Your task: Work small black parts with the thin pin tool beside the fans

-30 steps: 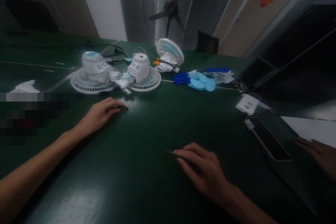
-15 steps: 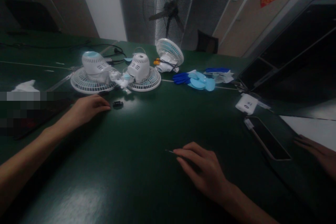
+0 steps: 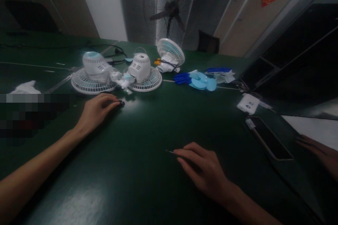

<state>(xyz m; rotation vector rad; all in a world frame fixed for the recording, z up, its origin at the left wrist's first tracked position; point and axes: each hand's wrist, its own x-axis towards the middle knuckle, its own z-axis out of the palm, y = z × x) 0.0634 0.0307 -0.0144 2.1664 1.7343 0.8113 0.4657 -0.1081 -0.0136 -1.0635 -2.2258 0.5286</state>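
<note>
My left hand (image 3: pixel 96 109) reaches across the green table, its thumb and fingertips closed on a small black part (image 3: pixel 121 103). Most of that part is behind the fingers, and its exact kind is too small to make out. Close beyond this hand lie two white fans (image 3: pixel 139 72) with their grilles face down. Nearer to me, my right hand (image 3: pixel 202 168) rests low over the table. A thin metal tool (image 3: pixel 169 151) is pinched between its thumb and forefinger, with the slim tip pointing left; the rest is hidden in the hand.
A third small fan (image 3: pixel 170 54) leans at the back. Blue fan blades and gloves (image 3: pixel 200 80) lie right of it. On the right are a white box-like item (image 3: pixel 248 103), a phone (image 3: pixel 270 139) and another person's hand (image 3: pixel 319 151). A white bag (image 3: pixel 26 87) lies far left.
My left hand has moved right onto the small black part, which lay apart from it before, and now grips it. My right hand with the thin tool has hardly moved.
</note>
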